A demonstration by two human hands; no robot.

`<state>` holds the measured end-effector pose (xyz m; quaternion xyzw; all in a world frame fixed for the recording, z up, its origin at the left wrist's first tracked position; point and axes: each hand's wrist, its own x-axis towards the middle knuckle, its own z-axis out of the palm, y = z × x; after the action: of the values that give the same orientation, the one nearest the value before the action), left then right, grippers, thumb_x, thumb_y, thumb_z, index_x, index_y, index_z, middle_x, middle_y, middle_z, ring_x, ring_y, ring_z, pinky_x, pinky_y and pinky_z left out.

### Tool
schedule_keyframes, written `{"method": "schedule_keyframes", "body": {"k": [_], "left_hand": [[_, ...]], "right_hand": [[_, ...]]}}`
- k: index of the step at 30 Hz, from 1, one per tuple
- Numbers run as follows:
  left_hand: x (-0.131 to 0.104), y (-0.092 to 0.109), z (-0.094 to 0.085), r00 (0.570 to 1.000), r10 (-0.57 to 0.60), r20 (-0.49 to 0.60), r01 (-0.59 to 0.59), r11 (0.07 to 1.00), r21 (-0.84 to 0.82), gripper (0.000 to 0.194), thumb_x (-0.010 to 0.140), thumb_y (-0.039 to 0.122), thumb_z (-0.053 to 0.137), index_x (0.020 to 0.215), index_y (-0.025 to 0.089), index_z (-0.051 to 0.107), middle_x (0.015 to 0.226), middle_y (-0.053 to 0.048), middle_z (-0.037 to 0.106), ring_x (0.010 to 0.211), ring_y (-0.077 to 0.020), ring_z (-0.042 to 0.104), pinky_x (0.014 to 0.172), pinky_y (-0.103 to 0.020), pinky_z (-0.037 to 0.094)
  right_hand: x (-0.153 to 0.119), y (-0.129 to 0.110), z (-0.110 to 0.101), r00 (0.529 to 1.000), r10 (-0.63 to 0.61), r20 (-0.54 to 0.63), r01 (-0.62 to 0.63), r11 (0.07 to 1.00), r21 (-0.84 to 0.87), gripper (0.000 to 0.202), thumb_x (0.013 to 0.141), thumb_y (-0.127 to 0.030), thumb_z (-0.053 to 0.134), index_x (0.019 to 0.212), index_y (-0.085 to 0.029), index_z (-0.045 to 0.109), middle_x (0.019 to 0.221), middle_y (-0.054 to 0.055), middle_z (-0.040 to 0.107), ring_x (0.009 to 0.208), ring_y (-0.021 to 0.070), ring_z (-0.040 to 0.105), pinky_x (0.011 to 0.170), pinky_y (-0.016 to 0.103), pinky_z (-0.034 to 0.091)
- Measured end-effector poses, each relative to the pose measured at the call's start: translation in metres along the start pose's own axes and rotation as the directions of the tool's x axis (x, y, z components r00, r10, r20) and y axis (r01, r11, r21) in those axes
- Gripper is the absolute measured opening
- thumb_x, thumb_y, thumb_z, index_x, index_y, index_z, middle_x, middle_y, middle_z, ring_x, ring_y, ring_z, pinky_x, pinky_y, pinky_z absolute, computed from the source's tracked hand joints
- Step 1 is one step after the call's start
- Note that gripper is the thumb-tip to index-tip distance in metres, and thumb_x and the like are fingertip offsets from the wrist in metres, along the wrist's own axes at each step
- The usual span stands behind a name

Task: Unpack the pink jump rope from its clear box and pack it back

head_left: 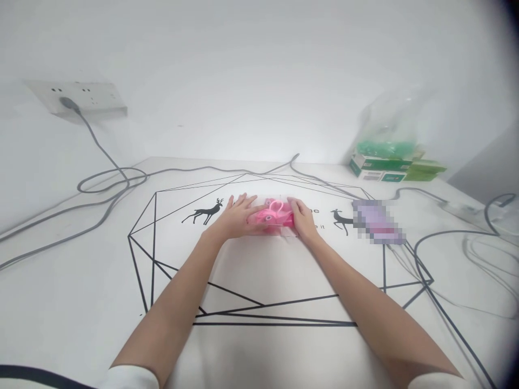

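Observation:
A pink item (pixel 272 215) in clear, shiny packaging lies on the white table mat in front of me. A pale pink loop and round eye-like spots show on it; its exact kind I cannot make out. Across the left part of the packaging rests my left hand (pixel 239 216), fingers spread and stretched out. My right hand (pixel 302 215) grips the packaging's right edge, its fingers curled partly out of sight. Both hands cover the ends of the pink item.
Grey cables (pixel 113 201) run from a wall socket (pixel 95 97) across the table. A blurred purple rectangle (pixel 377 220) lies at the right. Behind it, a clear bag (pixel 389 127) with green contents sits on green-and-white boxes (pixel 379 168). More cables (pixel 450 232) loop at the far right.

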<state>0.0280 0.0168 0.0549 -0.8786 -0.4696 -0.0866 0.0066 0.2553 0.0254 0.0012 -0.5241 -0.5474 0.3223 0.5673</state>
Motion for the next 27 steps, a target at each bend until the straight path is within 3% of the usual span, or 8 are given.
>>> {"method": "schedule_keyframes", "body": {"k": [5, 11, 16, 21, 27], "left_hand": [[-0.001, -0.005, 0.005, 0.999, -0.016, 0.044, 0.018, 0.999, -0.051, 0.073, 0.082, 0.078, 0.046, 0.145, 0.042, 0.041, 0.158, -0.006, 0.032, 0.146, -0.0441, 0.018, 0.114, -0.065, 0.019], [0.0, -0.004, 0.014, 0.995, 0.065, -0.08, -0.065, 0.998, 0.006, 0.066, 0.084, 0.067, 0.057, 0.141, 0.036, 0.05, 0.151, -0.009, 0.041, 0.141, -0.0429, 0.029, 0.114, -0.06, 0.025], [0.001, -0.006, 0.016, 0.978, 0.139, -0.153, -0.138, 0.99, 0.018, 0.063, 0.085, 0.063, 0.06, 0.141, 0.036, 0.051, 0.145, -0.01, 0.048, 0.133, -0.0375, 0.039, 0.112, -0.059, 0.026], [0.001, -0.007, 0.016, 0.972, 0.165, -0.167, -0.166, 0.986, 0.007, 0.062, 0.087, 0.063, 0.057, 0.142, 0.036, 0.05, 0.147, -0.008, 0.046, 0.133, -0.0356, 0.039, 0.113, -0.057, 0.025], [-0.001, -0.007, 0.015, 0.977, 0.143, -0.16, -0.15, 0.988, -0.032, 0.067, 0.086, 0.064, 0.057, 0.146, 0.038, 0.042, 0.148, -0.006, 0.046, 0.136, -0.0366, 0.035, 0.114, -0.058, 0.026]], "right_hand": [[-0.002, -0.003, 0.002, 1.0, 0.005, -0.003, -0.005, 1.0, -0.03, 0.043, 0.092, -0.051, 0.045, 0.109, -0.02, 0.069, 0.122, 0.009, 0.067, 0.117, 0.0252, 0.058, 0.106, 0.043, 0.038], [0.0, 0.003, 0.004, 0.991, -0.111, 0.074, 0.122, 0.976, -0.181, 0.049, 0.096, -0.055, 0.035, 0.115, -0.021, 0.066, 0.121, 0.011, 0.064, 0.117, 0.0257, 0.055, 0.106, 0.047, 0.039], [0.001, 0.011, 0.008, 0.966, -0.191, 0.177, 0.234, 0.935, -0.268, 0.053, 0.098, -0.054, 0.032, 0.131, -0.022, 0.057, 0.134, 0.013, 0.054, 0.129, 0.0247, 0.047, 0.114, 0.046, 0.032], [-0.002, 0.012, 0.005, 0.957, -0.177, 0.231, 0.235, 0.939, -0.252, 0.058, 0.098, -0.057, 0.031, 0.142, -0.024, 0.049, 0.146, 0.012, 0.043, 0.137, 0.0258, 0.039, 0.119, 0.047, 0.025], [-0.006, 0.006, 0.0, 0.958, -0.148, 0.244, 0.199, 0.959, -0.203, 0.06, 0.096, -0.06, 0.036, 0.141, -0.025, 0.051, 0.152, 0.009, 0.041, 0.141, 0.0263, 0.035, 0.122, 0.048, 0.018]]}}
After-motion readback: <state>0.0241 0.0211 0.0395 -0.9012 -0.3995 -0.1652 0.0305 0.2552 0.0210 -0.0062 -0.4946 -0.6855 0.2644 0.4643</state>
